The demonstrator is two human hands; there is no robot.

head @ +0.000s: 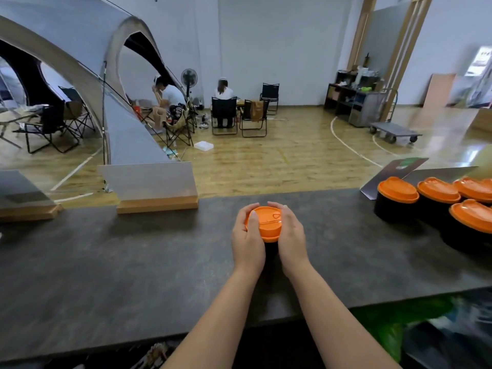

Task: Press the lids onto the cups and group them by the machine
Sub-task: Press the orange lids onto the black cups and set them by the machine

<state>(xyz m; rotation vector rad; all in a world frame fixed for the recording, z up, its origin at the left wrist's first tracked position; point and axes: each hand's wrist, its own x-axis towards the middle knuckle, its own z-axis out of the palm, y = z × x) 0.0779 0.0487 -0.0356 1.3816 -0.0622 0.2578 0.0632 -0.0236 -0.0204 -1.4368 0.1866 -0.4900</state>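
At frame centre, the left hand (247, 237) and right hand (291, 234) clasped one lid (265, 222) on its cup (270, 245); four lidded cups (396, 201) already grouped right.

Both hands, left (248, 235) and right (292, 235), clasp a black cup (271, 249) at centre, thumbs on its orange lid (265, 222). Four lidded cups (396, 202) stand grouped at 3 o'clock on the dark counter (133, 262). Sign stand (157, 187) at 10 o'clock.
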